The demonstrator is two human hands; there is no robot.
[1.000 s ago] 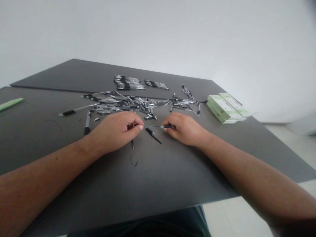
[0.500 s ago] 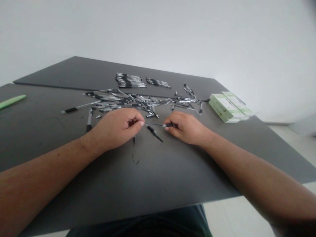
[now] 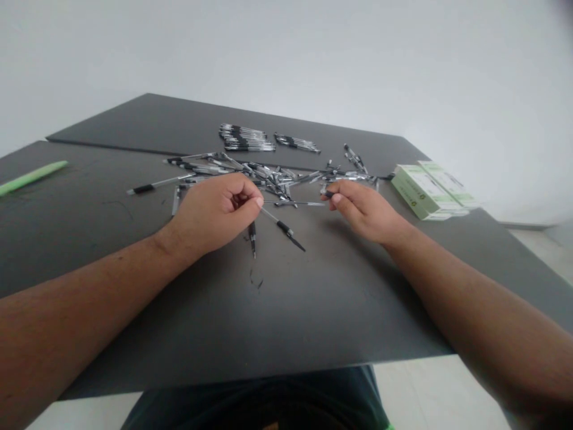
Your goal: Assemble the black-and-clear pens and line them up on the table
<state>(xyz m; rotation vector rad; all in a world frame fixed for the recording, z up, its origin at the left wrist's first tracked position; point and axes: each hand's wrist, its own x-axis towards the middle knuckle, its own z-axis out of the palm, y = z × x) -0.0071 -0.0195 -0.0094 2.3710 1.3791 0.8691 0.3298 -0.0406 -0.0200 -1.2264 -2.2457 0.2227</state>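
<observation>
Grey slender rod [image 3: 293, 203], paler toward right end, juts nearly level from pinched thumb and forefinger of left hand [image 3: 219, 209], over surface [image 3: 286, 322]. Right hand [image 3: 362, 209], near rod's tip, grips dark piece [image 3: 329, 194], partly hidden.

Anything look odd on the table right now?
Yes: thin, dark squiggly marks on the dark grey tabletop, in the foreground, possibly stray ink. The jumbled heap of clear-and-black pens also contrasts with neat pen rows behind it.
</observation>
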